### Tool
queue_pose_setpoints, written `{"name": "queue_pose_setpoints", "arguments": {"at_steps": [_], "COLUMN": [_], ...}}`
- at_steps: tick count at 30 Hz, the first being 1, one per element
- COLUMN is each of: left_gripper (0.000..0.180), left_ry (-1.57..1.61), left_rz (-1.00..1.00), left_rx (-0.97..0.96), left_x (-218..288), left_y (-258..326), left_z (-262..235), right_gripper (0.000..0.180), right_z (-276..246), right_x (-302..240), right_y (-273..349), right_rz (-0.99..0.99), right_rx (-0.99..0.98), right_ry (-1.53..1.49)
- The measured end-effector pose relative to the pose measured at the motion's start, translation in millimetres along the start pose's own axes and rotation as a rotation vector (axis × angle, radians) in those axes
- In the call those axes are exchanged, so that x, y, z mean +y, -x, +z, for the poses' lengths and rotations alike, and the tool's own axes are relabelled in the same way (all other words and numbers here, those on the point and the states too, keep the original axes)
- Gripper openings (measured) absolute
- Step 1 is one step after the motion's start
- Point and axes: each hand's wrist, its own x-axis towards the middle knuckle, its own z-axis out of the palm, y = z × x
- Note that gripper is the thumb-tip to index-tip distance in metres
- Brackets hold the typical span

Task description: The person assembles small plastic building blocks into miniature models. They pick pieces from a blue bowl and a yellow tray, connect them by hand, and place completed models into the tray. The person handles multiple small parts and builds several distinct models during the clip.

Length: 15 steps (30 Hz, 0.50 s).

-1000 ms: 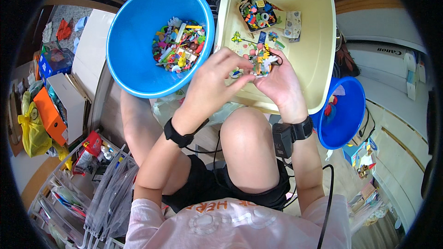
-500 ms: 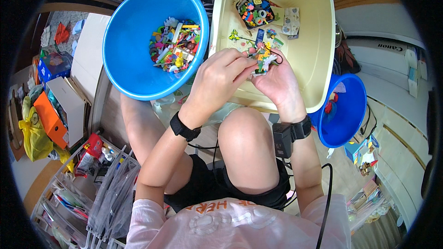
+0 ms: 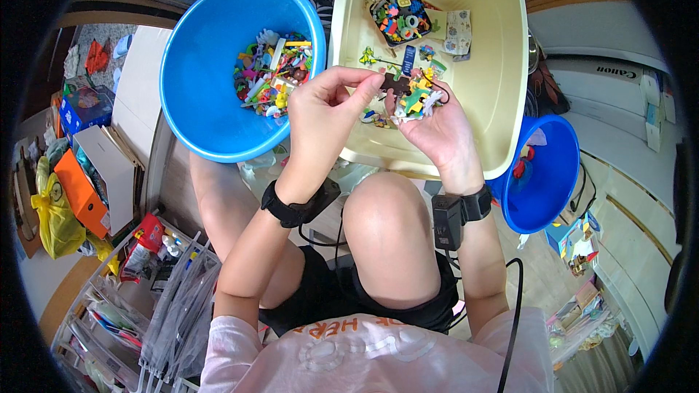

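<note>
Your left hand (image 3: 320, 113) now pinches a small dark brown piece (image 3: 395, 84) at its fingertips, held above the front of the cream tub (image 3: 502, 73); half a second ago those fingers lay closer over the right palm. Your right hand (image 3: 429, 120) stays cupped, half closed round a handful of small coloured pieces (image 3: 415, 98). It looks as if you have just lifted one piece out of the handful. The tub sits just beside a big blue basin (image 3: 196, 65) holding more bright pieces; a smaller blue bucket (image 3: 546, 175) stands at your right knee. Clear-wrapped packets (image 3: 175, 313) and an orange box (image 3: 80, 193) crowd the floor on your left
</note>
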Motion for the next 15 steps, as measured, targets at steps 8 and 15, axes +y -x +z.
{"name": "queue_pose_setpoints", "arguments": {"at_steps": [8,15], "left_gripper": [0.017,0.015], "left_ry": [0.158,0.132], "left_rz": [-0.152,-0.114], "left_rx": [-0.133,-0.309], "left_x": [-3,-2], "left_y": [-7,3], "left_z": [-6,3], "right_gripper": [0.028,0.027], "right_z": [-6,-15], "right_x": [2,-6], "right_y": [-6,-8], "right_rz": [0.003,0.018], "right_rx": [0.030,-0.121], "right_ry": [-0.028,0.025]}}
